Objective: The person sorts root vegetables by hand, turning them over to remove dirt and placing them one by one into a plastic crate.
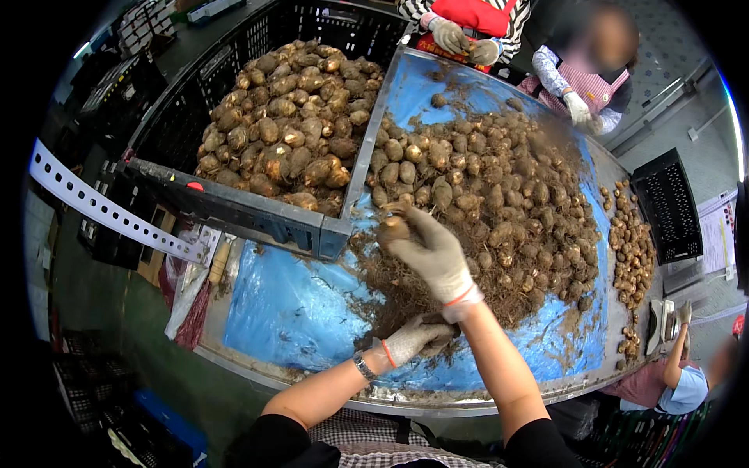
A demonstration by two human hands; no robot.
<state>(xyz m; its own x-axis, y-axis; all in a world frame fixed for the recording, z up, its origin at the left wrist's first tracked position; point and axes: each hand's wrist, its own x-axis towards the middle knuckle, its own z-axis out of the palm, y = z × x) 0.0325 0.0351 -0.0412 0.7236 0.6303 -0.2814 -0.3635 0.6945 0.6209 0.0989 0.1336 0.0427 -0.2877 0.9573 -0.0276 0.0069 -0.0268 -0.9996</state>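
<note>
At the centre of the frame your right hand point(431, 251), in a grey work glove, is lifted over the worktop point(289, 312) with its fingers clamped on one muddy taro root point(393, 228), held up near the corner of the black crate point(257, 214), likely so it clears the heap. Lower, toward the bottom middle, your left hand point(412, 339) is curled together, resting among the loose rootlets point(406, 292); what it grips, if anything, you cannot tell from here.

The heap of taro point(499, 203) fills the right half of the worktop. The crate at upper left holds a second, cleaner-looking mound point(289, 117), a sign the sorted ones go there.

Surface: blue plastic sheet, wet and soil-streaked, metal rim all round. A smaller row of roots point(630, 249) lies along the right edge. At the top of the frame, other people's gloved hands point(468, 43) work the same pile; another person sits at lower right. Floor dark, more black crates around.
</note>
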